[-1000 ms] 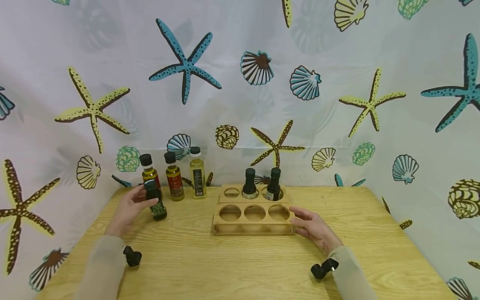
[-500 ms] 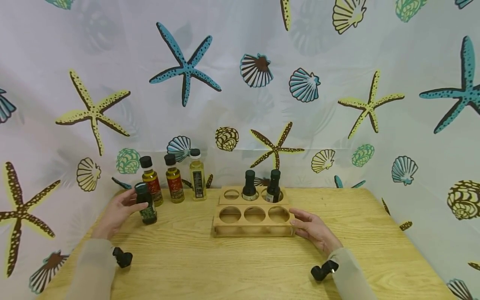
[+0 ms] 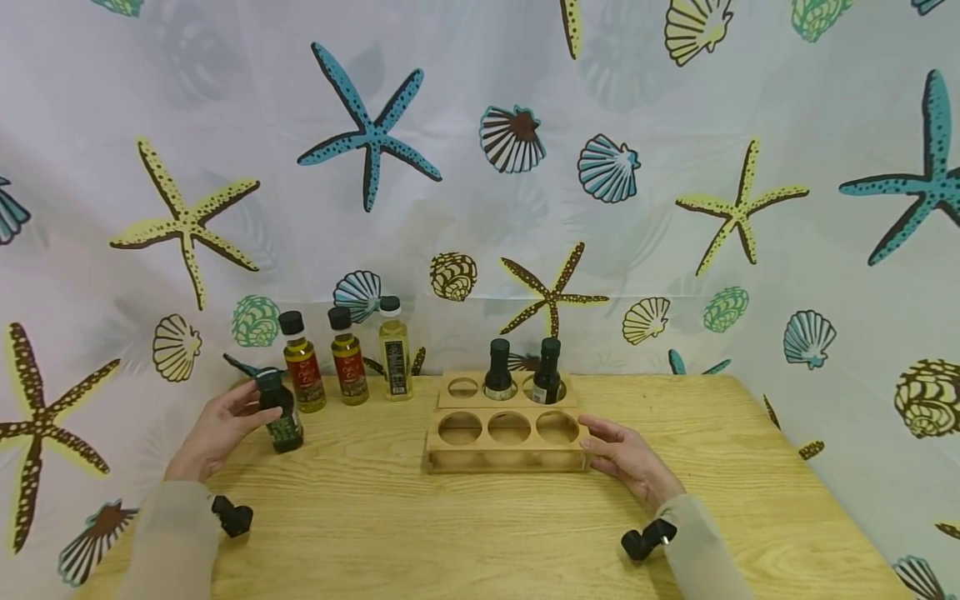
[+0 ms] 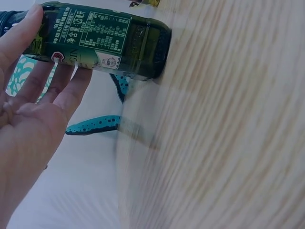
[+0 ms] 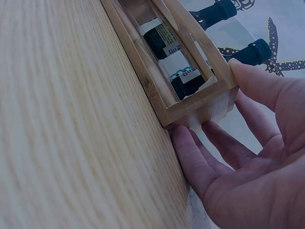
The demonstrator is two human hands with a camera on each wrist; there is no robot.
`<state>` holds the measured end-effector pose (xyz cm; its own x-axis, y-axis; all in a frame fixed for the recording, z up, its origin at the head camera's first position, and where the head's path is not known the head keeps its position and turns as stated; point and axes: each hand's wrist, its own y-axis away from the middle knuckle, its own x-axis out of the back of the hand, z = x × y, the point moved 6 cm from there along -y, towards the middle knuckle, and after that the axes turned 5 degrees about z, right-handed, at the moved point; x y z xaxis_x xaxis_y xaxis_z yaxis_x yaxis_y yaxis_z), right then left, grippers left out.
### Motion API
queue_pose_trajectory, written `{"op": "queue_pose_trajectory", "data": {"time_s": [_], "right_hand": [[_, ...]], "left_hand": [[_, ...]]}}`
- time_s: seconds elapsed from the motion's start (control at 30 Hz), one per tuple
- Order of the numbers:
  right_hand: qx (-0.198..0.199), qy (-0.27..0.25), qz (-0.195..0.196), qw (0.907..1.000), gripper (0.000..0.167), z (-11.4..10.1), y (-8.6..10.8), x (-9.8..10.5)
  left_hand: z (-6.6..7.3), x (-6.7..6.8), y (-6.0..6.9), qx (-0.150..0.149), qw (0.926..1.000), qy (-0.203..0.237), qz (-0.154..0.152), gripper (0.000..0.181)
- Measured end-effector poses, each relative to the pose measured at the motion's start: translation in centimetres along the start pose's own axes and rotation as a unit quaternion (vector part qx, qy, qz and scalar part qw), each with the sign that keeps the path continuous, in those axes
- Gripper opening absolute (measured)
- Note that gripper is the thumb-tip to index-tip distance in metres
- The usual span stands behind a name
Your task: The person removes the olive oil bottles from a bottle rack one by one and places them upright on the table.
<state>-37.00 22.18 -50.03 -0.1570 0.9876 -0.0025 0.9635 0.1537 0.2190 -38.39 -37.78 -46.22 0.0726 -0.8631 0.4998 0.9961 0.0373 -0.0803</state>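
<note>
My left hand (image 3: 218,427) grips a dark green bottle (image 3: 285,427) round its upper part, thumb in front and fingers behind. The bottle leans slightly, its base at the wooden table. In the left wrist view the green bottle (image 4: 102,38) shows a printed label, with the left hand (image 4: 38,109) beside it. My right hand (image 3: 633,462) holds the right end of a two-tier wooden rack (image 3: 506,459). In the right wrist view the right hand (image 5: 252,157) has its thumb and fingertips against the end of the rack (image 5: 200,102).
Two red-labelled oil bottles (image 3: 305,373) (image 3: 350,369) and a pale yellow one (image 3: 396,358) stand at the back left. Two dark bottles (image 3: 498,367) (image 3: 549,372) stand in the rack's back row, middle and right holes. A patterned cloth (image 3: 465,192) hangs behind the table (image 3: 420,533).
My left hand has moved left and slightly toward me with the green bottle, away from in front of the leftmost red-labelled bottle. The right hand and the rack have stayed put.
</note>
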Motion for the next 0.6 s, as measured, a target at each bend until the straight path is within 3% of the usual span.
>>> {"op": "queue_pose_trajectory", "data": {"time_s": [0.2, 0.6], "right_hand": [[0.0, 0.001, -0.001, 1.0, 0.061, 0.03, 0.12, -0.09], [0.002, 0.002, -0.001, 1.0, 0.06, 0.14, -0.1, 0.05]], "left_hand": [[-0.52, 0.28, -0.09, 0.001, 0.9999, 0.014, 0.002, 0.092], [-0.38, 0.15, 0.02, 0.0, 0.999, 0.035, -0.027, 0.092]]}}
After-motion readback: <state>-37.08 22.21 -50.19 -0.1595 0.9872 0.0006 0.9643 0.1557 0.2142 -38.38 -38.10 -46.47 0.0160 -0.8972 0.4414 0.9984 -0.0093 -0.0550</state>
